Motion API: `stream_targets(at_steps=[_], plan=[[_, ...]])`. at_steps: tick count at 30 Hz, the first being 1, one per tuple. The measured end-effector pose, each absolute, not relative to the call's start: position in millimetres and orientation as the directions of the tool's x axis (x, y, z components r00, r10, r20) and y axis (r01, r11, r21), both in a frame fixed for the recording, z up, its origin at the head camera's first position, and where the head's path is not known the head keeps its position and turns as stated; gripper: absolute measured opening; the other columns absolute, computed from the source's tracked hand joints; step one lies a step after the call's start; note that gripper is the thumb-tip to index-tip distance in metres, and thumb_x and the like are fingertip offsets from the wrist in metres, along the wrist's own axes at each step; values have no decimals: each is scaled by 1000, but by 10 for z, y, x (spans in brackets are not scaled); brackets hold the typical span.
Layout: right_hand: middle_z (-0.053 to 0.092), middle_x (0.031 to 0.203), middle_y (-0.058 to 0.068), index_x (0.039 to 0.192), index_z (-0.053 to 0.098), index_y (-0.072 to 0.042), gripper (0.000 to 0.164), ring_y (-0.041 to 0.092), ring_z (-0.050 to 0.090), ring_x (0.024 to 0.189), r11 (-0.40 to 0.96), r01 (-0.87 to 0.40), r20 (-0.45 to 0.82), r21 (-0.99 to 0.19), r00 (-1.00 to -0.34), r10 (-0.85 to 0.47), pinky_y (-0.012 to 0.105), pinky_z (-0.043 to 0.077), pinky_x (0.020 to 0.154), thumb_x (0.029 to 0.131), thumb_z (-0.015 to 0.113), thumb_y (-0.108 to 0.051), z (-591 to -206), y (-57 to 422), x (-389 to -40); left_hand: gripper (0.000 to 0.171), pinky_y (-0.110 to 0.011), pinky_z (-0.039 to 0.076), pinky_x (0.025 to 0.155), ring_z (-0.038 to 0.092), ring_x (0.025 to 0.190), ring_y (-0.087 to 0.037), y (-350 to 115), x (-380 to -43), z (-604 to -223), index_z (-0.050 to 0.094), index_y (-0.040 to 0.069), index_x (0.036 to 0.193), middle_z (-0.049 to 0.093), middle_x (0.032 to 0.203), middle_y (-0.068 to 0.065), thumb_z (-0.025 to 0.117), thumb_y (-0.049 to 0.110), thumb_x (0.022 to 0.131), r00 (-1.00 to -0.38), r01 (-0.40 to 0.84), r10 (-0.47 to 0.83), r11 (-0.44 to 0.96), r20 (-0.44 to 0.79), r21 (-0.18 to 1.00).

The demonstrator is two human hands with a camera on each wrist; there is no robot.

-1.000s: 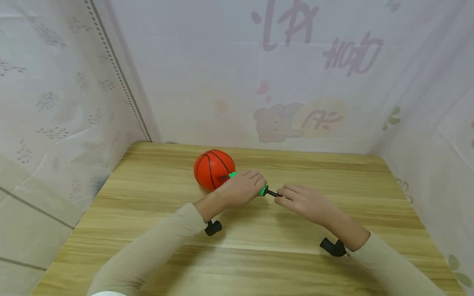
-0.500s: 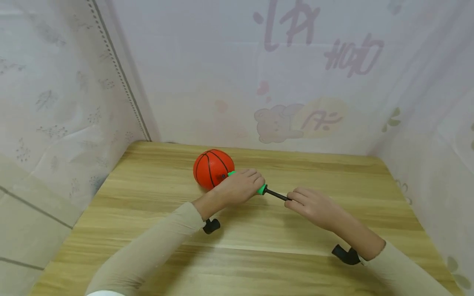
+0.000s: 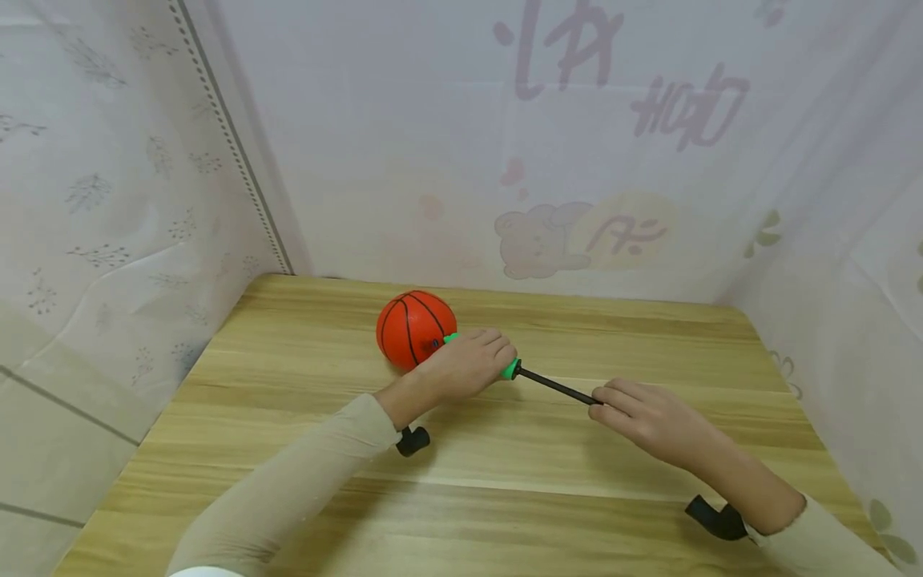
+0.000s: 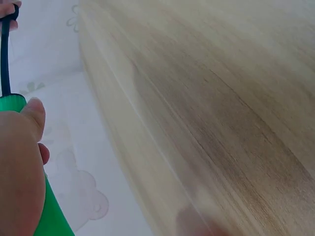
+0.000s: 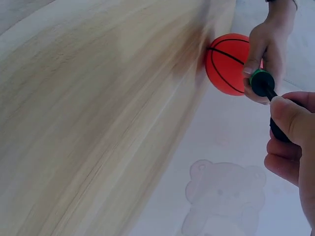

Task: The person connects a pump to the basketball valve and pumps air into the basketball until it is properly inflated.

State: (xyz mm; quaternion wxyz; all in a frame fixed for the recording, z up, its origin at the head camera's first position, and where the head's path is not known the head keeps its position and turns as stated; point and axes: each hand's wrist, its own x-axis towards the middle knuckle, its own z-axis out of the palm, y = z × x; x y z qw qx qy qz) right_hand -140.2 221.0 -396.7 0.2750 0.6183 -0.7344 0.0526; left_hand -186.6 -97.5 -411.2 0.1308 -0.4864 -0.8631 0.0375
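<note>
An orange-red ball with black basketball lines rests on the wooden table. My left hand wraps round the green barrel of a hand pump, whose near-ball end reaches the ball's right side. From the barrel's other end a thin black rod sticks out, slanting down to the right in the head view. At the rod's end my right hand grips the black pump handle, thumb on one side and fingers on the other. Most of the barrel is hidden under the left hand.
The wooden table ends at a pale printed cloth behind and on both sides. A black wrist attachment hangs below the left wrist, and another black attachment below the right.
My right hand has moved right and toward me, drawing the pump's handle outward, so much more of the black rod shows. The left hand and the ball have hardly moved.
</note>
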Motion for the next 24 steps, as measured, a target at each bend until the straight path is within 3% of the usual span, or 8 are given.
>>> stream_targets(at_steps=[7,18,24], plan=[[65,100,6,101,66,-4,37,19,62,86,236,-935,484,265,-83,-871,27,55,70,112,32,-10,-3965,2025,-1498,19,-26,44,94,52,104,-15,-922,-1857,-4099,54,10,113,59,112,1,51,28,108,-533,814,834,552,147,-182],[63,99,4,99,64,-5,43,17,60,88,254,-930,442,265,-117,-889,23,52,71,112,23,-9,-4089,1593,-1723,18,-24,42,86,48,95,-14,-871,-1845,-4106,53,11,108,56,105,2,51,28,108,-528,802,837,547,144,-240],[65,98,5,98,65,-4,43,17,61,84,225,-930,482,290,-61,-874,22,52,68,112,24,-7,-4125,1510,-1781,18,-23,42,86,48,95,-14,-880,-1834,-4099,54,10,110,57,105,2,52,28,108,-531,796,837,547,137,-261]])
